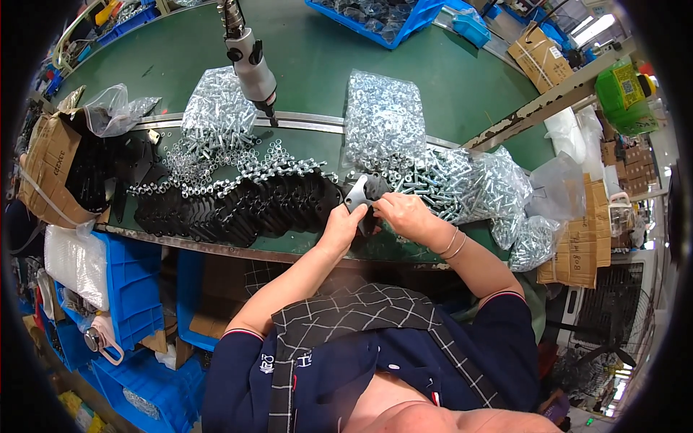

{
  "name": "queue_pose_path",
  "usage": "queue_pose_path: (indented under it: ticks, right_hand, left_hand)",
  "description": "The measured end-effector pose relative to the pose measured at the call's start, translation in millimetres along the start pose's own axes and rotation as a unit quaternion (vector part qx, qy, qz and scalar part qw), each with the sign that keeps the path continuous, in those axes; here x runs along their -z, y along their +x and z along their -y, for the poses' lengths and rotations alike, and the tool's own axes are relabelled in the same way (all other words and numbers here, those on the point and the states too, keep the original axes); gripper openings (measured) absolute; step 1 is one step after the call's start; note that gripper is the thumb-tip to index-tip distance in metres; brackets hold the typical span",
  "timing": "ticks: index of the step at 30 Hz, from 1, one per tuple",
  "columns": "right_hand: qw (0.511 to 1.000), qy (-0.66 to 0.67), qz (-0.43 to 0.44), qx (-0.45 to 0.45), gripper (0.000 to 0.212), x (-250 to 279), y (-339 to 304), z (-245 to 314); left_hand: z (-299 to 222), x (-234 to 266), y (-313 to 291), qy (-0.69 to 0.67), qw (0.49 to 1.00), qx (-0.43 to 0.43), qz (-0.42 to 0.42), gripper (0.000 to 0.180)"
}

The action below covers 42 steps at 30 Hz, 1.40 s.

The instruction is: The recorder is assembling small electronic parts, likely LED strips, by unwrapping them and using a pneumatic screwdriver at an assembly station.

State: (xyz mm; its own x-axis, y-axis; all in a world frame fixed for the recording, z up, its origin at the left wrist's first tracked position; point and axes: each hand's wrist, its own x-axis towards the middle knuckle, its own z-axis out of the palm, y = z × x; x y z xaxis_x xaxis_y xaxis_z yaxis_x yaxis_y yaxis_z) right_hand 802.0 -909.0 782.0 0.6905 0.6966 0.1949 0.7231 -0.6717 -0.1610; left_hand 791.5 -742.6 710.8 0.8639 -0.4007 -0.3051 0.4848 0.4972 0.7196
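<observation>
My left hand (341,226) is closed on a black metal bracket (356,192), its thumb on the bracket's shiny upper face. At the bracket's right edge, the fingers of my right hand (408,215) are pinched together; whatever is between them is hidden. To the left of my hands lies a long row of overlapping black brackets (238,209), with bolts and nuts (274,167) along its far side. Loose silver bolts (440,180) are heaped just beyond and to the right of my right hand.
A power screwdriver (254,72) hangs over the green table (303,65). Clear bags of hardware (386,115) stand along the metal rail, another bag (216,101) farther left. An open cardboard box (54,169) sits at the left end. A blue bin (393,32) is at the far side.
</observation>
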Motion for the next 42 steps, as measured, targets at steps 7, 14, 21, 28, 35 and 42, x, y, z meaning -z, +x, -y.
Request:
queue_pose_path:
  ticks: [7,14,21,28,35,42]
  right_hand:
    - [0.998,0.017,-0.043,-0.043,0.015,-3,-2,8]
    - [0.998,0.030,-0.044,-0.025,0.014,-3,-4,2]
    - [0.995,0.078,-0.066,-0.010,0.017,-3,-4,-2]
    - [0.994,0.038,-0.037,-0.095,0.019,-4,-1,10]
    - [0.996,0.074,-0.044,0.021,0.017,-3,0,-8]
    - [0.994,0.079,-0.022,0.077,0.018,3,0,-14]
  left_hand:
    - [4,3,1,0.030,0.999,-0.014,-0.015,0.017]
    - [-3,-3,-2,-0.007,1.000,0.003,-0.014,0.017]
    - [-3,-1,-2,0.005,1.000,0.007,-0.004,0.018]
    - [-4,-1,-3,-0.006,1.000,0.010,-0.006,0.018]
    - [0,2,-1,-0.006,1.000,-0.001,-0.002,0.018]
    - [-2,0,-3,0.000,1.000,0.006,0.008,0.017]
